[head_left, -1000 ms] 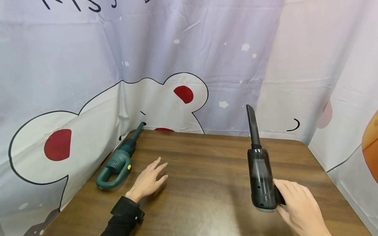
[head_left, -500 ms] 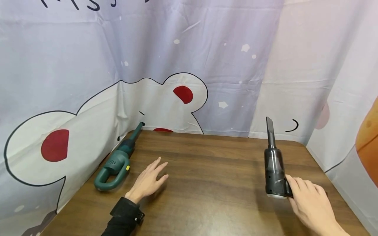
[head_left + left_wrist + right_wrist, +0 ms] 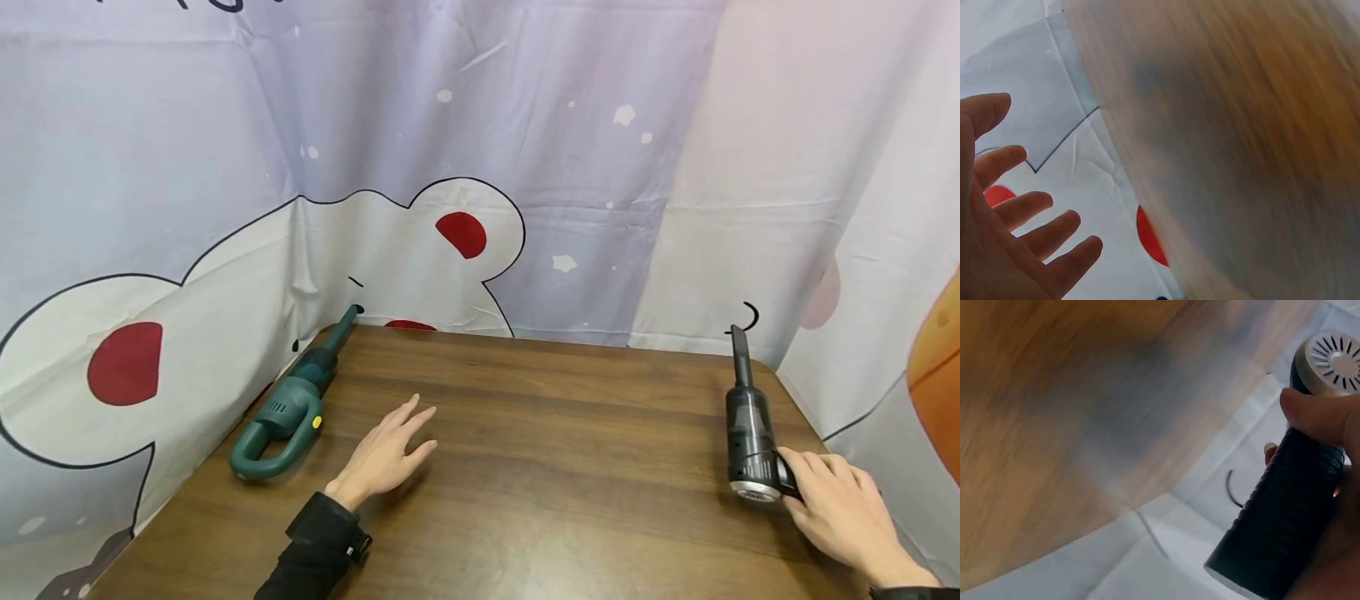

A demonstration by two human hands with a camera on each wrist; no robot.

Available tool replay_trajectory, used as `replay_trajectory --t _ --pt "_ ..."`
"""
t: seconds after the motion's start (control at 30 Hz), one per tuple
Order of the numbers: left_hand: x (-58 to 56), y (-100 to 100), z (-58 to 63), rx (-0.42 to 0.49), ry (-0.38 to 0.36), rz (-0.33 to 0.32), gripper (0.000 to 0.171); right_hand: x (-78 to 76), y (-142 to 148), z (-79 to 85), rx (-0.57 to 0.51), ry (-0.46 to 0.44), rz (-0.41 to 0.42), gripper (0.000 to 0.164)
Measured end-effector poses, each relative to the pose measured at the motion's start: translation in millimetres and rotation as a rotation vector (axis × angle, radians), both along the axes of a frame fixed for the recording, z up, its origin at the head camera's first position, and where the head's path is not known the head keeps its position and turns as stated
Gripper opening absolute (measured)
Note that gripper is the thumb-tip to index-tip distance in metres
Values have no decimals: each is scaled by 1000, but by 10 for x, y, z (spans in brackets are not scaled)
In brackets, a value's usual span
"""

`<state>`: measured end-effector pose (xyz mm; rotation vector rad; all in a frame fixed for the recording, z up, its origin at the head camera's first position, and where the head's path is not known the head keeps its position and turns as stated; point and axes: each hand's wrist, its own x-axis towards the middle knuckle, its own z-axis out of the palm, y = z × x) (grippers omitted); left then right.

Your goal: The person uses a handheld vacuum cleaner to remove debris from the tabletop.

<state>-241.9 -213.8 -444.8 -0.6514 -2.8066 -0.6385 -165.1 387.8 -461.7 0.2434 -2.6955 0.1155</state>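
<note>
At the right side of the table my right hand (image 3: 840,510) grips the ribbed black handle of a handheld vacuum (image 3: 750,429). The vacuum has a smoky clear body, a narrow dark nozzle pointing to the back, and a silver vented end cap (image 3: 1338,362) seen in the right wrist view. Whether its body touches the table cannot be told. My left hand (image 3: 386,458) is over the left part of the table with fingers spread, holding nothing; the left wrist view shows the palm (image 3: 1004,256). Left of it lies a green handheld vacuum-like tool (image 3: 281,407) with a loop handle, a yellow button and a slim nozzle.
The brown wooden table (image 3: 540,442) has its back edge against a printed curtain (image 3: 585,167), which also hangs along both sides. A thin dark cord (image 3: 866,412) shows against the curtain at the right.
My right hand has carried the black vacuum rightward and lower, toward the table's right edge. My left hand and the green tool stay nearly in place; the head view has shifted slightly.
</note>
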Motion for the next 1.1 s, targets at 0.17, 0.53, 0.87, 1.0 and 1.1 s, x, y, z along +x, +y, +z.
replay_trajectory --t 0.17,0.53,0.87,1.0,1.1 --pt "-6 131 -4 2 -20 -34 54 -49 280 -12 -87 -175 -25 59" --pt "34 310 10 -21 -14 -119 53 93 448 -158 -111 -124 27 55" --pt "-2 672 4 -71 14 -260 53 174 206 -150 -93 -115 44 56" --pt "-5 767 18 -80 26 -278 52 59 142 -105 -126 -131 94 55" --pt "-1 785 21 -81 20 -272 52 -22 110 -75 -148 -156 113 56"
